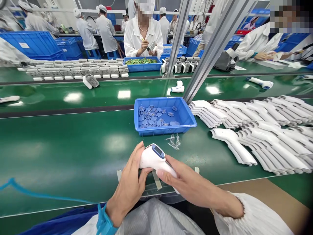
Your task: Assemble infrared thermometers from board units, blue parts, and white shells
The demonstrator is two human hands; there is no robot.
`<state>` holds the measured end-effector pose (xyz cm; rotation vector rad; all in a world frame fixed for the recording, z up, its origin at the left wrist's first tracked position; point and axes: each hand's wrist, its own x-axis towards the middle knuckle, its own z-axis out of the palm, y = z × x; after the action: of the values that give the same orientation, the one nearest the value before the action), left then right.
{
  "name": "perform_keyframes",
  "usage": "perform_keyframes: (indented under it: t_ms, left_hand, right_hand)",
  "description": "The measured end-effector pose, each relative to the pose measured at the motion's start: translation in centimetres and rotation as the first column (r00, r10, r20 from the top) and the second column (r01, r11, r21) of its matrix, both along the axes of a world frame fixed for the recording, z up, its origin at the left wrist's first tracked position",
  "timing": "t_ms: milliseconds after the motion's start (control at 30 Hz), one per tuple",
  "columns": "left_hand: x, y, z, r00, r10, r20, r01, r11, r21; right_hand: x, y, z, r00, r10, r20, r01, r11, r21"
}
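Holding infrared thermometer (156,160) in front of blue bin (168,130): head (147,158) in half-curled left hand (133,173), handle (168,168) in closed right hand (187,178).

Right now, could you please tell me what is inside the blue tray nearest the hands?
Small blue pieces lie, some overlapping, in the blue tray; whatever the overlapping ones cover is hidden.
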<state>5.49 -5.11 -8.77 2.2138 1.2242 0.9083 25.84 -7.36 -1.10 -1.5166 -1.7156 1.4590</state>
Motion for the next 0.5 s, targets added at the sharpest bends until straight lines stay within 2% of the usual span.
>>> perform_keyframes:
  t_ms: [100,200,300,400,500]
  left_hand:
    - [-0.1,0.1,0.0,1.0,0.022,0.003,-0.022,1.0,-0.013]
    - [-0.2,0.4,0.5,0.999,0.024,0.032,-0.022,0.999,-0.049]
    - [-0.5,0.9,2.0,0.998,-0.026,0.059,0.04,0.968,-0.248]
    - [-0.7,1.4,4.1,0.996,-0.087,0.028,0.09,0.882,-0.463]
    - [-0.4,2.0,5.6,0.998,-0.044,0.038,0.057,0.867,-0.495]
  right_hand:
    - [-0.5,-0.3,0.6,0.999,0.014,0.035,-0.012,0.999,-0.049]
    - [-0.6,-0.6,0.4,0.997,-0.014,0.079,0.014,1.0,0.0]
    - [0.1,-1.0,-0.5,0.991,0.002,0.135,-0.015,0.995,0.096]
    - [0.4,-0.4,-1.1,0.988,0.001,0.157,-0.034,0.977,0.208]
    - [-1.6,1.3,-0.8,0.987,-0.152,0.053,0.119,0.912,0.392]
